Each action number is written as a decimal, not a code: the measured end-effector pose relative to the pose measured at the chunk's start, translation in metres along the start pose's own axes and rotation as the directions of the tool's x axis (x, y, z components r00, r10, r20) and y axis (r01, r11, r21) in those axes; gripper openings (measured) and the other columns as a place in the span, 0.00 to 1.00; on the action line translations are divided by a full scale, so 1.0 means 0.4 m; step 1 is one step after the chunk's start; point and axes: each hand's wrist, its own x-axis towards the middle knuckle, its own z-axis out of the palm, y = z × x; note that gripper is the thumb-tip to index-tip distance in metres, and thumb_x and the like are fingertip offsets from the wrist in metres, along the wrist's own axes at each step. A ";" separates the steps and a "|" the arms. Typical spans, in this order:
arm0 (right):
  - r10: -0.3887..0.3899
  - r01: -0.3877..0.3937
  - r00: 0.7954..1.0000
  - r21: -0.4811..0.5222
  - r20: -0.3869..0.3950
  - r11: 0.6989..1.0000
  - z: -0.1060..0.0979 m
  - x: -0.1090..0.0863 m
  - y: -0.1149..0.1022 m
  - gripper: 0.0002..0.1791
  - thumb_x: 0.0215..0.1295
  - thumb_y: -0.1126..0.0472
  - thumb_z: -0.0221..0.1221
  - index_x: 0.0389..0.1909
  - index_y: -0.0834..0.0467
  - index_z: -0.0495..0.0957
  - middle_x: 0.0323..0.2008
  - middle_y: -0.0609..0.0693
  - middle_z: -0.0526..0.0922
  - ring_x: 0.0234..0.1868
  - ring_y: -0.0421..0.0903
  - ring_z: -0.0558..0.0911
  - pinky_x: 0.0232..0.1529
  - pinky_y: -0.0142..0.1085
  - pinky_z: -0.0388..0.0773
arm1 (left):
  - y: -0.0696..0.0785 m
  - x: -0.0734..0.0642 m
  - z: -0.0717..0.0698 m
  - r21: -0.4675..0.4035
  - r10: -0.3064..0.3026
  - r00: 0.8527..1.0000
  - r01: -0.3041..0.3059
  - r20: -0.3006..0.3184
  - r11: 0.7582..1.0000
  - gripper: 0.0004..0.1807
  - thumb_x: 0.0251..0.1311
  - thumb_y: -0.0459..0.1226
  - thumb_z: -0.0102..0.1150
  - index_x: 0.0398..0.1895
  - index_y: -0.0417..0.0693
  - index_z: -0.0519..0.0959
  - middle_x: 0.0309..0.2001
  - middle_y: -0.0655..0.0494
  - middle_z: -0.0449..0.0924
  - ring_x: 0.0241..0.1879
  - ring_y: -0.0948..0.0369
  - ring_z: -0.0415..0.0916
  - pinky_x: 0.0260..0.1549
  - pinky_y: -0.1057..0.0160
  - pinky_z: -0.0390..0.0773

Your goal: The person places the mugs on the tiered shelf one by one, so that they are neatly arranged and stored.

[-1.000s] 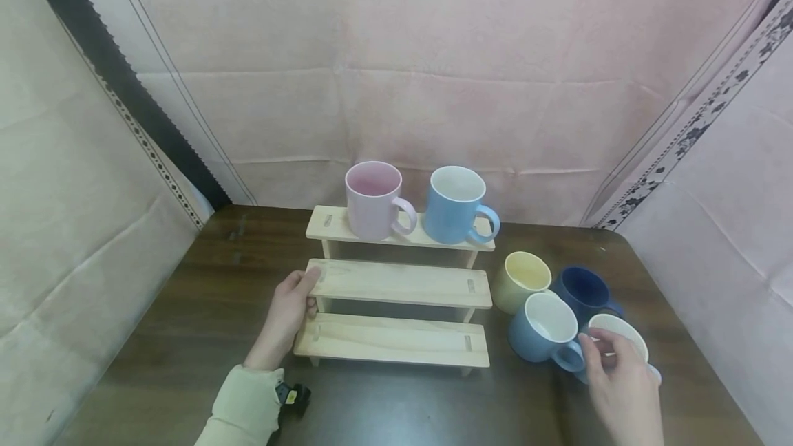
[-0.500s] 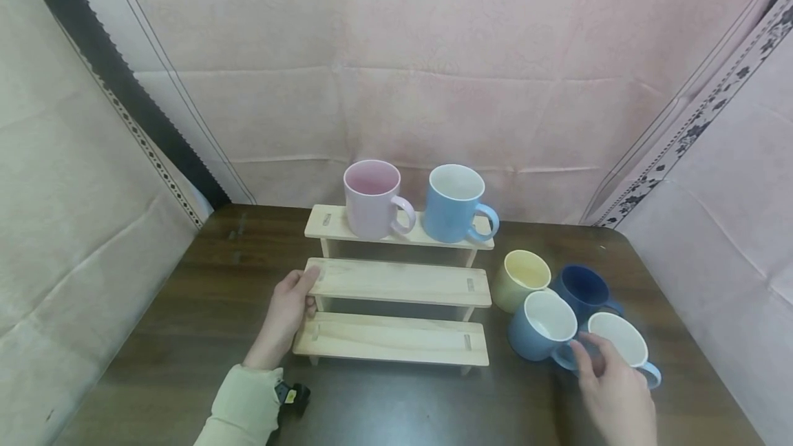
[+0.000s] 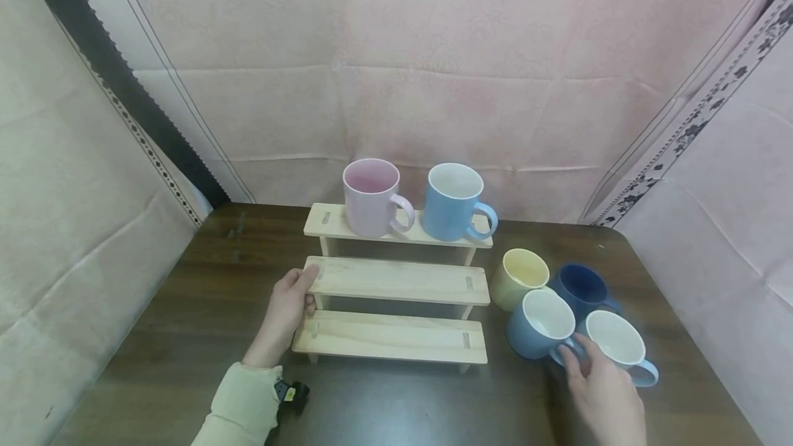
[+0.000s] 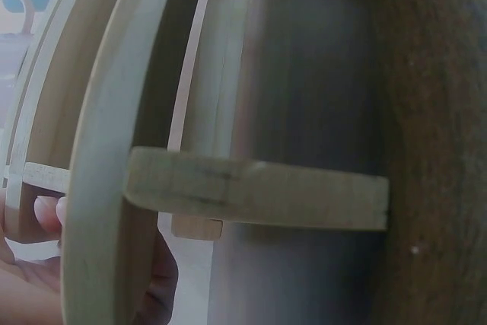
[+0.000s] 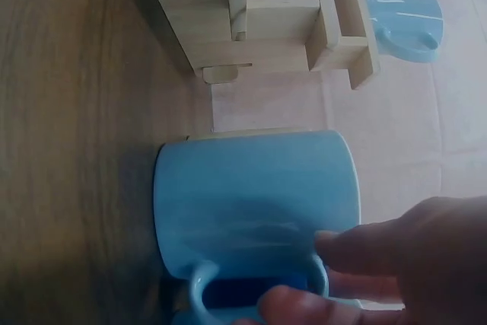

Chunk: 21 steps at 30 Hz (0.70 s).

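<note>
The person's right grip (image 3: 604,391) pinches the handle (image 5: 199,291) of a grey-blue mug (image 3: 529,329), thumb and finger at the loop. The mug stands upright on the table (image 3: 155,356), just left of the right grip and slightly beyond it, its white inside facing up. Just beyond the right grip, towards its right, stands a blue mug with a white inside (image 3: 613,337), handle pointing right. Farther ahead of the right grip is a navy mug (image 3: 579,291), and to the left of that, behind the grey-blue mug, a yellow mug (image 3: 514,281).

The left grip (image 3: 285,305) is clasped on the left end of the wooden rack (image 3: 390,336), at its middle tier (image 3: 399,281), with the thumb on top. The rack reaches to the right from the left grip, ending short of the mugs near the right grip. Beyond the left grip and to its right, on the top tier, sit a pink mug (image 3: 370,205) and, farther right, a sky-blue mug (image 3: 449,208), both upright. A pale sleeve (image 3: 241,401) covers the forearm behind the left grip.
</note>
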 end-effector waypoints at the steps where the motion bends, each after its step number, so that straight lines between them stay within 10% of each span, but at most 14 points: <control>1: 0.001 -0.001 1.000 -0.003 0.012 1.000 0.000 0.002 0.000 0.30 0.71 0.42 0.51 0.61 0.62 0.70 0.27 0.52 0.81 0.34 0.61 0.81 0.29 0.57 0.72 | 0.000 0.000 0.000 -0.001 0.001 1.000 -0.001 0.000 1.000 0.23 0.72 0.53 0.46 0.44 0.39 0.69 0.23 0.57 0.66 0.21 0.60 0.65 0.25 0.65 0.67; 7: 0.025 -0.022 0.995 -0.026 0.094 0.999 -0.001 0.014 -0.005 0.32 0.71 0.43 0.51 0.62 0.65 0.66 0.32 0.58 0.82 0.36 0.62 0.81 0.31 0.59 0.73 | 0.000 0.001 0.000 0.001 0.004 1.000 -0.004 0.005 1.000 0.24 0.72 0.54 0.46 0.43 0.39 0.69 0.22 0.58 0.65 0.20 0.61 0.65 0.26 0.65 0.67; 21: -0.010 0.010 1.000 0.010 -0.006 1.000 -0.005 -0.014 0.003 0.18 0.67 0.51 0.60 0.52 0.56 0.78 0.27 0.49 0.82 0.33 0.56 0.81 0.29 0.54 0.72 | -0.001 0.002 0.001 -0.005 0.007 1.000 -0.007 0.001 1.000 0.24 0.71 0.53 0.47 0.42 0.39 0.69 0.22 0.57 0.65 0.20 0.61 0.64 0.25 0.65 0.67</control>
